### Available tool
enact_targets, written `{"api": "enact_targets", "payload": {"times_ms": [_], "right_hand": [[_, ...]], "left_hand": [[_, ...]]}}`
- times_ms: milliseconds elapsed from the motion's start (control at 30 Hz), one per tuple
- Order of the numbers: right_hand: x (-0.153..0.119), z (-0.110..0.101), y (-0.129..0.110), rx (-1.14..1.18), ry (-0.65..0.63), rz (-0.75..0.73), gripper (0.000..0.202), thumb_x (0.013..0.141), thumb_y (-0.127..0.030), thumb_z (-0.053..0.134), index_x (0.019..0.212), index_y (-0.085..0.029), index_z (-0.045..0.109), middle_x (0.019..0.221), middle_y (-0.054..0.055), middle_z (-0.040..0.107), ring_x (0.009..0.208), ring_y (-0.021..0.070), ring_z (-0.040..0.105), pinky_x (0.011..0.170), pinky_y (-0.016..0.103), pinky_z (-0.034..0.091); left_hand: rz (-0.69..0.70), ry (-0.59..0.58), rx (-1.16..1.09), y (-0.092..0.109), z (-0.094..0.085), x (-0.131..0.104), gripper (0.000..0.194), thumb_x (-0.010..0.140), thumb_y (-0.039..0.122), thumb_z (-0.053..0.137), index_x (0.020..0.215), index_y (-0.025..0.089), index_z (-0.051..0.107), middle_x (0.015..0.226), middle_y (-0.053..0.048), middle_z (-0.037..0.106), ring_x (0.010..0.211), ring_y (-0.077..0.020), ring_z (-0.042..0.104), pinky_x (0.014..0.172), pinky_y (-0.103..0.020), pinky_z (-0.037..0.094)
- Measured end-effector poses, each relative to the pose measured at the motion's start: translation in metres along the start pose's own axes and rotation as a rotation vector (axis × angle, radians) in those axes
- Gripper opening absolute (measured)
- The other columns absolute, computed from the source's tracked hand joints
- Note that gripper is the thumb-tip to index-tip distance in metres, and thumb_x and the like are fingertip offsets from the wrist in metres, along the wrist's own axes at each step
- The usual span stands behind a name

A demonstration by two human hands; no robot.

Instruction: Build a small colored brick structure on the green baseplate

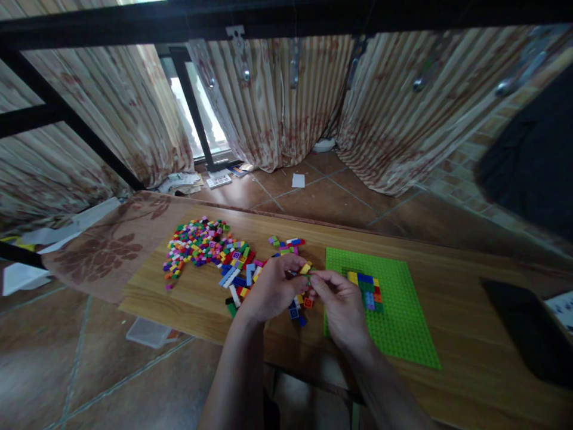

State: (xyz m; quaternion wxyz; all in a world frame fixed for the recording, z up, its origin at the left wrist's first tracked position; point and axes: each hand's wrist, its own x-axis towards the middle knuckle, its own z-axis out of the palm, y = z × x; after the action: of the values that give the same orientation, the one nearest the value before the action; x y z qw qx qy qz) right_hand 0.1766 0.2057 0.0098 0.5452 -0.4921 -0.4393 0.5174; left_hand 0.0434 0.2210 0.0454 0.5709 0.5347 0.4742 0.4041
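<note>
Dim overall. Main source: daylight at window [213, 122], up and left of fingers [326, 288]; panes washed near white. Pale sheen on floor [239, 194] below window, again far lower left of fingers. Table [145, 289] lighter left of fingers, deep shade directly below them. Dark shape [532, 155] upper right of fingers: detail lost. Bricks [306, 268] at fingertips soft, outlines unclear. Wide-angle stretch toward edges; curtains [434, 95] splay outward.

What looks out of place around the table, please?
A clear plastic container lies on the floor beside the table, and loose papers lie near the curtains; both seem misplaced there. Nothing looks broken.
</note>
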Motion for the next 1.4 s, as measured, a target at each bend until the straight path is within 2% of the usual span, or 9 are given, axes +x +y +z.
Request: {"api": "enact_targets", "payload": {"times_ms": [200,400,500,767,933,1000,1133,1267,1400], "right_hand": [[-0.002,-0.001,0.002,-0.116,0.024,-0.078,0.018,0.08,-0.036,0.065,0.084,-0.019,0.07,0.074,0.002,0.069,0.065,0.0149,0.062,0.061,0.027,0.05],[0.001,0.0,0.011,-0.362,-0.108,-0.151,0.015,0.079,-0.028,0.064,0.089,-0.02,0.071,0.084,0.004,0.069,0.077,0.0185,0.064,0.071,0.031,0.051],[0.001,0.001,0.012,-0.446,-0.161,-0.176,0.018,0.08,-0.025,0.061,0.095,-0.02,0.07,0.089,0.005,0.068,0.078,0.0189,0.064,0.073,0.032,0.051],[0.0,0.001,0.008,-0.428,-0.157,-0.221,0.019,0.085,-0.027,0.058,0.098,-0.02,0.069,0.095,0.006,0.069,0.087,0.0192,0.065,0.079,0.032,0.052],[-0.001,0.002,0.005,-0.242,-0.124,-0.095,0.023,0.084,-0.035,0.06,0.099,-0.019,0.067,0.097,0.006,0.071,0.086,0.0192,0.066,0.076,0.031,0.053],[-0.001,0.001,0.003,-0.182,-0.107,-0.064,0.023,0.083,-0.036,0.061,0.097,-0.019,0.067,0.093,0.005,0.071,0.083,0.0192,0.067,0.074,0.032,0.054],[-0.001,-0.007,-0.001,-0.28,-0.119,-0.116,0.019,0.084,-0.036,0.06,0.09,-0.02,0.067,0.086,0.004,0.069,0.078,0.0185,0.065,0.071,0.031,0.052],[0.0,-0.013,-0.005,-0.473,-0.167,-0.222,0.019,0.085,-0.037,0.06,0.083,-0.02,0.067,0.079,0.003,0.065,0.071,0.017,0.059,0.065,0.029,0.047],[0.0,-0.012,-0.006,-0.334,-0.159,-0.128,0.022,0.082,-0.04,0.064,0.083,-0.019,0.067,0.076,0.002,0.066,0.07,0.0164,0.059,0.064,0.028,0.047]], "left_hand": [[0.027,0.037,0.058,-0.006,-0.009,-0.001,0.02,0.071,0.018,0.06,0.091,0.015,0.064,0.075,0.0,0.064,0.066,-0.0123,0.059,0.061,-0.022,0.046],[-0.042,0.192,0.487,-0.004,-0.022,-0.002,0.017,0.064,0.005,0.057,0.074,0.014,0.067,0.069,0.0,0.065,0.068,-0.0136,0.059,0.062,-0.021,0.043],[-0.07,0.229,0.571,-0.004,-0.024,-0.002,0.019,0.065,0.004,0.056,0.074,0.015,0.069,0.065,0.0,0.065,0.064,-0.0131,0.058,0.06,-0.021,0.041],[-0.139,0.268,0.397,-0.012,-0.023,0.0,0.014,0.071,0.012,0.057,0.08,0.015,0.067,0.066,-0.001,0.067,0.061,-0.0138,0.06,0.055,-0.021,0.043],[-0.113,0.065,0.029,-0.003,-0.011,0.0,0.01,0.075,0.023,0.058,0.081,0.016,0.063,0.071,-0.001,0.065,0.063,-0.0129,0.061,0.06,-0.022,0.049],[-0.097,0.027,-0.033,0.001,-0.005,0.0,0.01,0.076,0.023,0.057,0.082,0.016,0.061,0.072,0.0,0.065,0.064,-0.0125,0.061,0.061,-0.022,0.049],[-0.058,0.011,0.079,0.007,0.002,-0.002,0.011,0.081,0.026,0.052,0.079,0.016,0.059,0.069,0.001,0.062,0.063,-0.0124,0.06,0.056,-0.02,0.044],[0.018,0.076,0.323,0.009,0.003,-0.003,0.022,0.083,0.029,0.053,0.068,0.015,0.062,0.06,0.003,0.056,0.056,-0.0096,0.048,0.052,-0.02,0.036],[0.029,0.08,0.201,0.006,0.004,-0.002,0.023,0.081,0.028,0.054,0.067,0.015,0.065,0.059,0.003,0.053,0.057,-0.0087,0.045,0.053,-0.019,0.034]]}}
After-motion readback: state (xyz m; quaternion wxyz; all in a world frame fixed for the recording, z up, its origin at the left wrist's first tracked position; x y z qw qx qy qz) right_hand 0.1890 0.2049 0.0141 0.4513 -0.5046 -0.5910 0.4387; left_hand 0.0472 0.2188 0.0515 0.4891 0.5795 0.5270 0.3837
